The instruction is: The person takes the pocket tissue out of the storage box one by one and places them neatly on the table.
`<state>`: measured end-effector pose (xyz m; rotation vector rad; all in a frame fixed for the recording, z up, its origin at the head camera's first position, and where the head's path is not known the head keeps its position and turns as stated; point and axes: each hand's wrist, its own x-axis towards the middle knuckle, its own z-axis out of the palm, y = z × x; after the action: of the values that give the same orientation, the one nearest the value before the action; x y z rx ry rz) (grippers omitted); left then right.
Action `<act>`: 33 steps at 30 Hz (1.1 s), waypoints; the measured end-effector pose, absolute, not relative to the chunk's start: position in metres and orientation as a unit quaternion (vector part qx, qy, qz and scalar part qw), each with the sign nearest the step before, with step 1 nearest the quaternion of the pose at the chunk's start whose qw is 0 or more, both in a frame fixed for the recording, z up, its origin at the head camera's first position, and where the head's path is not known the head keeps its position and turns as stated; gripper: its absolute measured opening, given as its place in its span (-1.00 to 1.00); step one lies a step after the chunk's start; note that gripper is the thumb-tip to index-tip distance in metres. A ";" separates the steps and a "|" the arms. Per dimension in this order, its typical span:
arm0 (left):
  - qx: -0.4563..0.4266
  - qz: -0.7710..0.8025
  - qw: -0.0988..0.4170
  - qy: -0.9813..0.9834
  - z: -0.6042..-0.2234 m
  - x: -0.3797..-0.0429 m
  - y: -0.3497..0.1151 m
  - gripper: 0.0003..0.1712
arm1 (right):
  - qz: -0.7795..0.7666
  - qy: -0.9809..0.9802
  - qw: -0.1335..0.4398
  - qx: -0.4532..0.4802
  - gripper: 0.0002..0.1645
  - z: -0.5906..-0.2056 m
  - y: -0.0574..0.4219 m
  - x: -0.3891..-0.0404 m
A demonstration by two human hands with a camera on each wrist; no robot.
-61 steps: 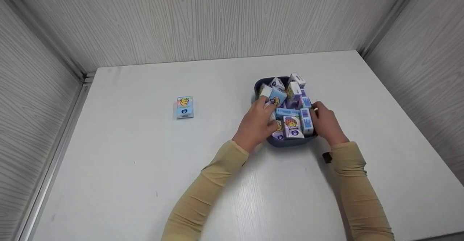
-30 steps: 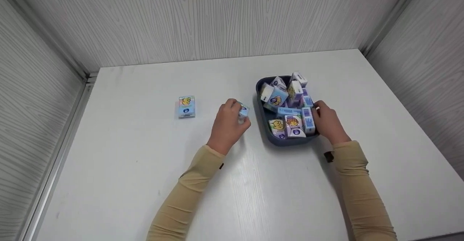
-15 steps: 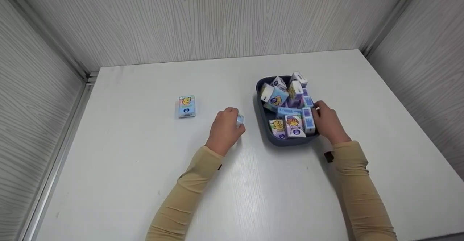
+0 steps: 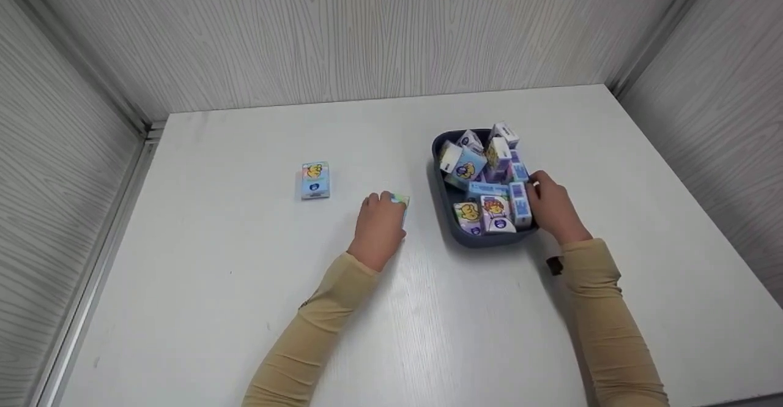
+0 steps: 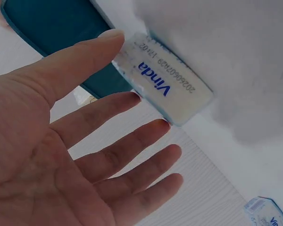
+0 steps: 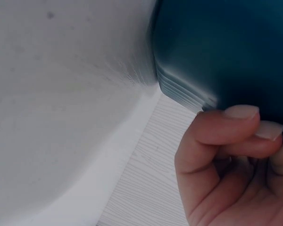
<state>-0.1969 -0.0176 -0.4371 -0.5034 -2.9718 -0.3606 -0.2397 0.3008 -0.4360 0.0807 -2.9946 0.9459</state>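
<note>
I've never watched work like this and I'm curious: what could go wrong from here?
The raised pack sticks up at the far right corner of the tub, so it might topple out if the right hand jogs the tub. The held pack could slip or tip from the left hand, since the fingers seem to touch it only along its edges.

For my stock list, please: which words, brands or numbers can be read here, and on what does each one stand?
"Vinda": the held pack in the left grip.
"20260607A29 17:02": the same pack, slightly blurred.
"Vin", cut off by the picture's edge: the loose pack on the table.
Other print there, and on the packs in the basket: too small or blurred to read.
</note>
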 end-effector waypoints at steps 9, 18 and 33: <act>-0.215 -0.127 0.046 -0.967 -0.438 -0.201 -0.018 -0.82 | 0.305 -0.952 -0.001 0.027 -0.55 -0.435 0.301 -0.239; -0.170 -0.144 0.003 -0.975 -0.439 -0.229 -0.039 -0.75 | 0.299 -0.954 -0.004 0.026 -0.56 -0.436 0.300 -0.239; -0.093 -0.134 -0.024 -0.986 -0.437 -0.266 -0.078 -0.72 | 0.304 -0.952 -0.002 0.020 -0.57 -0.435 0.299 -0.239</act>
<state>-0.2659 -0.0776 -0.4368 -0.2958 -3.1480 -0.4272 -0.2389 0.2990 -0.4353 0.0626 -2.9956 0.9574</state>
